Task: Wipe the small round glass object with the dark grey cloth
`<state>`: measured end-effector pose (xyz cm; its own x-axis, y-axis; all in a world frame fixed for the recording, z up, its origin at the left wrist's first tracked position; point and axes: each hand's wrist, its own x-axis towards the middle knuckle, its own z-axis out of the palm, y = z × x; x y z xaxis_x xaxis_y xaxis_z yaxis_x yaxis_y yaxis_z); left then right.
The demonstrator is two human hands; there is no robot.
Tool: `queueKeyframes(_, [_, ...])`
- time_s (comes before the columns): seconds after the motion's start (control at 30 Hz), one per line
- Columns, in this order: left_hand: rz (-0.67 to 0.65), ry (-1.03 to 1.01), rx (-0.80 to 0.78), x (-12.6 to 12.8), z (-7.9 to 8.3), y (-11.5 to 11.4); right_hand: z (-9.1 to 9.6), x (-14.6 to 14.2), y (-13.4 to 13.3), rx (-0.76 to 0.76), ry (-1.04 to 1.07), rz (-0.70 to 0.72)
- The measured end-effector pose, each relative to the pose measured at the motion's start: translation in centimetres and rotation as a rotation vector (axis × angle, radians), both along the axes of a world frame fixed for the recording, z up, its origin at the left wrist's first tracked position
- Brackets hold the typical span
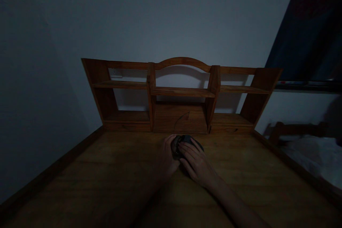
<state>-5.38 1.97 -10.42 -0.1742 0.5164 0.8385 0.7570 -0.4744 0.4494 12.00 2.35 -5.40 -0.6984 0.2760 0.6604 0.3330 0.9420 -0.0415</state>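
Note:
In dim light both of my hands meet over a small dark bundle (184, 141), perhaps a crumpled cloth, on the wooden desk (107, 171). My left hand (166, 158) cups its left side with curled fingers. My right hand (196, 162) lies over its top and right side, fingers pressed on it. Most of the bundle is hidden under my fingers.
A wooden shelf unit (181, 94) with bare open compartments stands at the back of the desk against a pale wall. Raised wooden rims run along the desk's left and right edges. A bed with white bedding (315, 156) and a wooden frame lies to the right.

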Motion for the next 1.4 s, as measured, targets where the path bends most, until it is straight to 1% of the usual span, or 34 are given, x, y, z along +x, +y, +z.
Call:
queueKeyframes(0.33, [-0.039,-0.002,-0.028,-0.04,0.52,-0.44,0.08,0.06,0.0,0.0,-0.012,-0.003])
queueKeyframes(0.47, [-0.036,0.019,-0.01,-0.12,0.37,-0.33,-0.04,0.09,0.06,-0.008,-0.017,-0.009])
queueKeyframes(0.67, [0.005,0.005,-0.027,-0.11,-0.02,0.02,-0.32,0.07,0.25,-0.002,-0.039,0.001])
queueKeyframes(0.87, [0.003,0.002,-0.016,-0.26,0.03,0.05,-0.31,0.08,0.15,-0.031,-0.065,-0.003])
queueKeyframes(0.97, [-0.016,0.011,-0.046,-0.28,0.12,-0.04,-0.47,-0.01,0.16,-0.024,-0.068,-0.016])
queueKeyframes(1.17, [-0.008,-0.011,-0.059,-0.21,0.17,0.01,-0.7,-0.12,0.17,0.022,-0.05,-0.029])
queueKeyframes(1.4, [-0.011,-0.003,-0.109,-0.17,0.72,-0.51,-0.88,-0.03,0.08,-0.013,-0.043,-0.034])
